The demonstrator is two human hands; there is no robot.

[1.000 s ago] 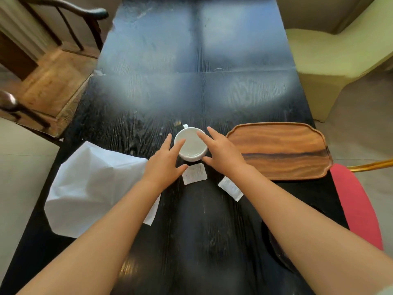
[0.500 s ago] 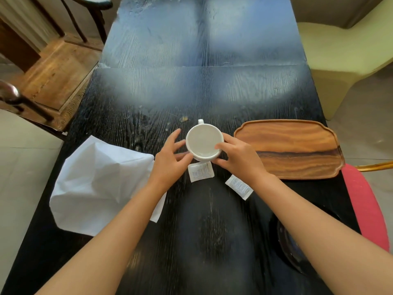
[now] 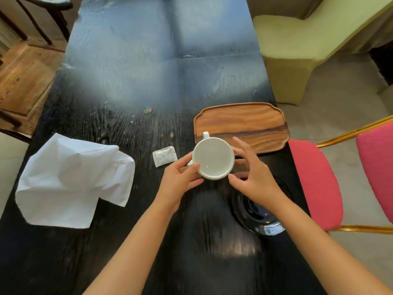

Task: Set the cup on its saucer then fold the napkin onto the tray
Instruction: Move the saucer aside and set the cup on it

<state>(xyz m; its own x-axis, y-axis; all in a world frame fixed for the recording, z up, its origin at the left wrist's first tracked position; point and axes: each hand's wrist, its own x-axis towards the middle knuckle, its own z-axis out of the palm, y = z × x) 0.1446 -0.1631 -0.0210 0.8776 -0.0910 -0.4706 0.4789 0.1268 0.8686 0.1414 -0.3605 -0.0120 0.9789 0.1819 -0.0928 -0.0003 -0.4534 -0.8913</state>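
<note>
Holding a white ceramic cup (image 3: 213, 158) between them, the left hand (image 3: 180, 184) and right hand (image 3: 254, 179) each form half of the grip, fingers pressed to its sides above the black wooden bench (image 3: 127, 92). A dark glossy saucer (image 3: 253, 216) lies near-right under the right wrist, a brown wooden tray (image 3: 251, 122) just beyond, and a crumpled white napkin (image 3: 70, 179) far left.

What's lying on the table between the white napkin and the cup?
In the head view, one small white packet lies on the dark table between the napkin and the cup; otherwise that stretch is bare.
</note>
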